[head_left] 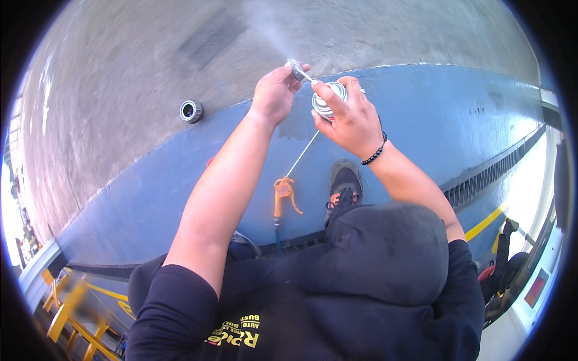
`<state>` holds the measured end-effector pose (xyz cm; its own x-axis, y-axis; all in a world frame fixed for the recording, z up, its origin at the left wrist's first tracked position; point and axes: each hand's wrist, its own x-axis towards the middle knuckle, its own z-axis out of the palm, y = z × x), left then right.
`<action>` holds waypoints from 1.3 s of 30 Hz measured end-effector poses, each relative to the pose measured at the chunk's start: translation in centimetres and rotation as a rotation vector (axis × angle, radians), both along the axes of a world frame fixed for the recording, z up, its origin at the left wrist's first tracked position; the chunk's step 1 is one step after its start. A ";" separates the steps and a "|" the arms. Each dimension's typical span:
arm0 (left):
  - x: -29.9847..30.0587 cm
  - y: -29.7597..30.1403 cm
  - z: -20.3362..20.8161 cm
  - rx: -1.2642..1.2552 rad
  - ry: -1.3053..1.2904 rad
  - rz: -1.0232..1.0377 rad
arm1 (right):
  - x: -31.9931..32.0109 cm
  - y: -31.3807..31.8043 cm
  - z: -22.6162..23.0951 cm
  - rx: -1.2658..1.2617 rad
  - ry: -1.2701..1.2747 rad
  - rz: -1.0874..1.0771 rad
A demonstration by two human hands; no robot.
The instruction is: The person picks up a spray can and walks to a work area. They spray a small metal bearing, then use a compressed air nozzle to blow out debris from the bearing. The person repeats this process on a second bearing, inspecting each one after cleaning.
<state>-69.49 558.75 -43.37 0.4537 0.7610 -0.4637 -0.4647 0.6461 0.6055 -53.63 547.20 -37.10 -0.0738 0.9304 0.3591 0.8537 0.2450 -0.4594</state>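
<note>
My left hand (275,95) pinches a small grey metal part (297,70) by its edge, up over the border of the blue floor. Round an aerosol can (329,100) my right hand (354,117) is closed, its index finger pressing on the can's top. From the can a thin white straw (307,76) points at the metal part. A pale mist (268,30) drifts away beyond it. What the part is exactly is too small to tell. Most of the can's body is hidden below its top and behind my fingers.
A black ring-shaped part (191,111) lies on the grey floor to the left. An orange air blow gun (283,195) with a long thin nozzle and a hose lies near my shoe (346,183). A drain grate (497,165) runs along the right; yellow stands (75,313) are at lower left.
</note>
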 end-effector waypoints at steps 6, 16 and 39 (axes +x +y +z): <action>0.1 -0.6 0.5 -0.044 0.000 0.012 | 0.2 -0.2 0.0 0.010 -0.023 0.011; 0.0 0.2 0.9 -0.132 -0.044 0.115 | -0.2 -0.6 0.3 0.070 0.009 0.080; -0.6 2.4 2.5 0.307 0.242 -0.150 | 1.4 1.3 1.3 0.143 0.060 -0.004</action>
<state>-70.13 561.13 -40.84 0.4758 0.8141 -0.3328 -0.1999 0.4686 0.8605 -52.28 548.53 -35.76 -0.0446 0.8699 0.4913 0.8271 0.3080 -0.4703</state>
